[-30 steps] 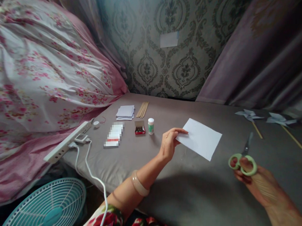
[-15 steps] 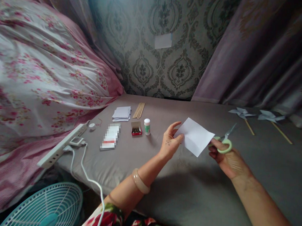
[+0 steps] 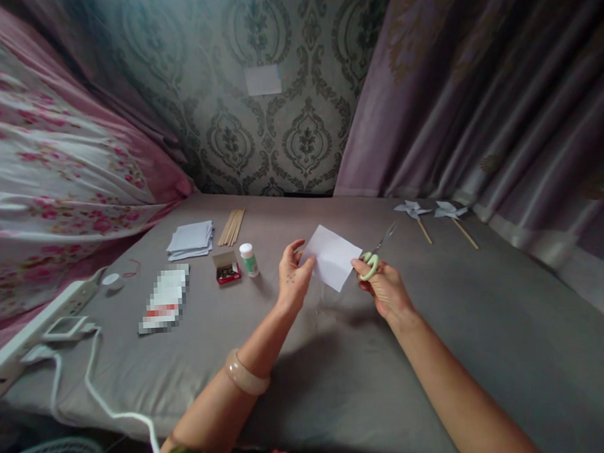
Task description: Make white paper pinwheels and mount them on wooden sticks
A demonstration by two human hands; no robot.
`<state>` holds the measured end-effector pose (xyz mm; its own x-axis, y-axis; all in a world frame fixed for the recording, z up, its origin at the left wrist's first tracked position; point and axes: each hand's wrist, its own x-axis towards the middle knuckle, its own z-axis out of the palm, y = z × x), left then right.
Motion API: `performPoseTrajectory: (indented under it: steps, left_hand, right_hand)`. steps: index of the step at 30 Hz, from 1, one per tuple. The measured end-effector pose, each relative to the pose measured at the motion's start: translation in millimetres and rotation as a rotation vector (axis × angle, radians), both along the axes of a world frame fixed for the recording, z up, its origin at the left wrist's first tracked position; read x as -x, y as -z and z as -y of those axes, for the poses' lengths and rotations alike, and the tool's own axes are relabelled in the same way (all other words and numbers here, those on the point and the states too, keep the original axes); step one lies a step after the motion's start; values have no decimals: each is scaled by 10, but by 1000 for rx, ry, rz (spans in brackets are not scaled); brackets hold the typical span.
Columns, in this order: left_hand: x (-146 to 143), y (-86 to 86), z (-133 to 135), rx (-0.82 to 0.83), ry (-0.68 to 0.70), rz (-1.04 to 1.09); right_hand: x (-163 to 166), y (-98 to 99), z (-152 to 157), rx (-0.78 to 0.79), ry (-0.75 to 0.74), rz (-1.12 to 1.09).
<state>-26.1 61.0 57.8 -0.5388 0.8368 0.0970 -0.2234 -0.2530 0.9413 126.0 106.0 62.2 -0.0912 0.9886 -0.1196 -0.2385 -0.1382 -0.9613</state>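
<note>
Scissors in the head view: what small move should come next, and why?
Probably swing the scissors round so the blades meet the white sheet. The left hand pinches the sheet's left side; the right hand holds the green-handled scissors at its right edge, blades pointing up and away from the paper.

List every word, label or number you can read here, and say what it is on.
No text can be read.
Small bottle: green label, too small to read.
Flat packet: blurred out.
Sheet of paper in the left hand: blank.
Scissors in the right hand: no marking seen.
</note>
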Motion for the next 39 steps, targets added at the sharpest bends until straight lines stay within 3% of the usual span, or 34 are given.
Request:
performPoseTrajectory:
  steps: [5,9,17,23,30,39]
  left_hand:
    - [-41,-46,-44,35,-6,127]
    - [-153,-37,-48,53,91,323]
    - [-353,165,39,142,178,182]
    - [-362,178,100,201,259,132]
    - [-284,244,90,207,217,112]
    - [6,299,-38,127,23,152]
  right_hand:
    - [62,28,-62,-101,62,-11]
    - [84,77,-105,-212,171,12]
    - [70,109,-81,-284,234,97]
    - [60,157,-65,-279,257,95]
    - [54,224,-66,-298,226,168]
    - [-108,173,6,-344,94,625]
